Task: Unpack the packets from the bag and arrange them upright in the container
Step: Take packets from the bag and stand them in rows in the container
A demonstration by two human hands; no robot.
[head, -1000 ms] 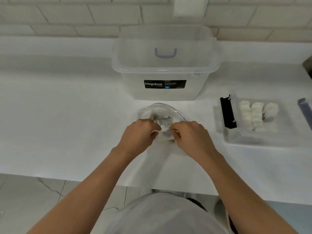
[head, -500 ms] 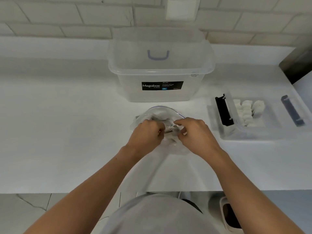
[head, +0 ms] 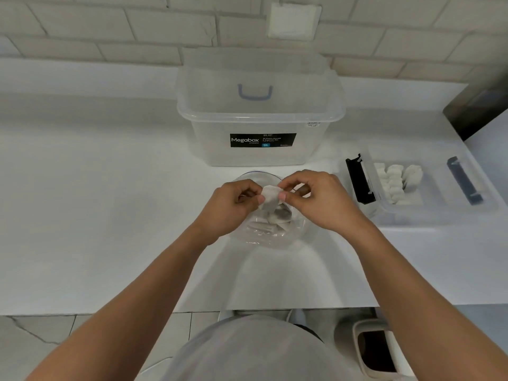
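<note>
A second ago both hands were buried in the gathered mouth of the clear plastic bag (head: 298,229). Now the left hand (head: 233,206) and right hand (head: 323,199) have come up slightly and pinch one white packet (head: 270,197) between thumbs and forefingers, above the bag. The bag's mouth has opened out, exposing the remaining packets (head: 277,217) inside.

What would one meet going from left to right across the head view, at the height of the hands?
Left hand, packet pinched between both hands, right hand, black latch, upright white packets in the container, grey-blue latch.
</note>
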